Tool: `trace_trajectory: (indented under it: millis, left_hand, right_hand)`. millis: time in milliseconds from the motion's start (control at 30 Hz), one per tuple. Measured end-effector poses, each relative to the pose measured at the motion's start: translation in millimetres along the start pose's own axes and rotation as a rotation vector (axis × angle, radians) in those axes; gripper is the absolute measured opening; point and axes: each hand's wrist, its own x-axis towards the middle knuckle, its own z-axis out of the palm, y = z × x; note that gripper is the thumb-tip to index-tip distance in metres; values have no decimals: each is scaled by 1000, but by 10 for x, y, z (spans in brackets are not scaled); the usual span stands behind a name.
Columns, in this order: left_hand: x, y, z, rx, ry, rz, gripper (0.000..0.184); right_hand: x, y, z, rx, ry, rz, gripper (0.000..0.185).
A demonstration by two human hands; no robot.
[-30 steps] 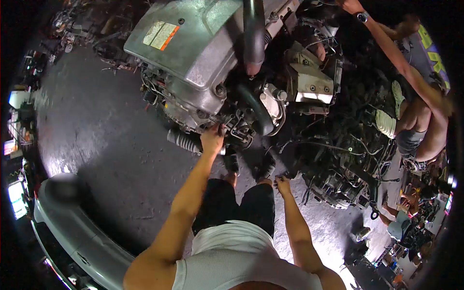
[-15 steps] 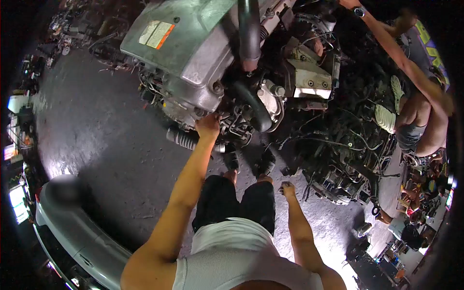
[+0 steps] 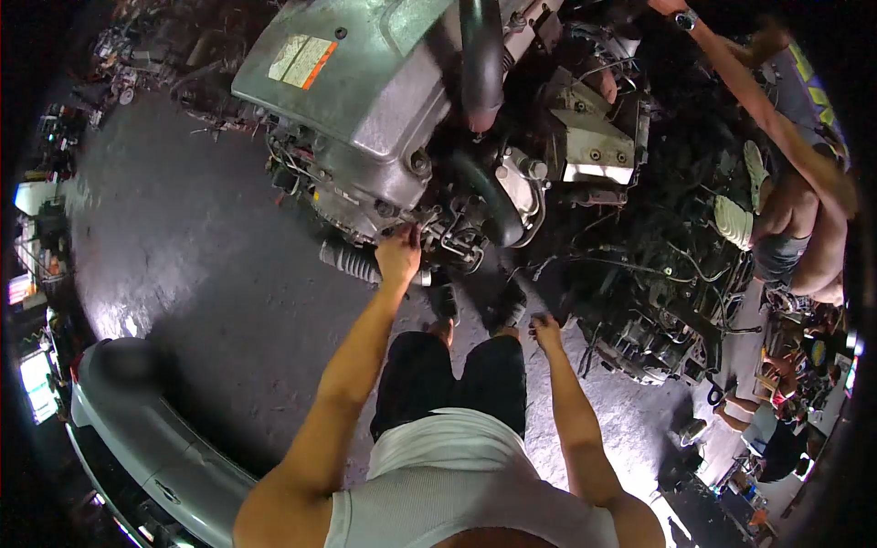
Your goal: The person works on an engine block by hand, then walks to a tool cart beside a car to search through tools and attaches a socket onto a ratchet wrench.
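My left hand [image 3: 399, 255] is closed at the lower edge of an engine [image 3: 365, 100] with a silver-grey cover; what its fingers grip there is too small to make out. A ribbed grey hose [image 3: 349, 261] lies just left of that hand. A black curved hose [image 3: 491, 196] and metal pipes are to its right. My right hand [image 3: 545, 332] hangs low beside my right leg, away from the engine, its fingers curled together; anything in them cannot be made out.
A heap of engine parts and cables [image 3: 639, 301] stands on the right, with a metal bracket [image 3: 598, 151] above it. A co-worker's arm [image 3: 758, 105] reaches over from the upper right. Others are at the lower right. A grey car panel [image 3: 155, 447] is at the lower left.
My right hand has moved up, nearer to the engine. My left hand stays at the engine's lower edge with only a small shift. The view has shifted slightly.
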Motion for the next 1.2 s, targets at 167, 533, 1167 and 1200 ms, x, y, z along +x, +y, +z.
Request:
trace_trajectory:
  millis: [167,533,1167,1200]
  left_hand:
    - [360,-200,34,203,-371,137,34]
    - [316,-93,54,415,-342,153,44]
    - [381,-550,401,308,-320,363,52]
    - [446,-432,329,346,-381,302,53]
  right_hand:
    - [68,-66,-166,1,-2,-25,26]
    - [-386,614,-337,115,99,239,21]
    - [3,649,281,-58,322,97,27]
    - [6,770,264,-94,336,2,26]
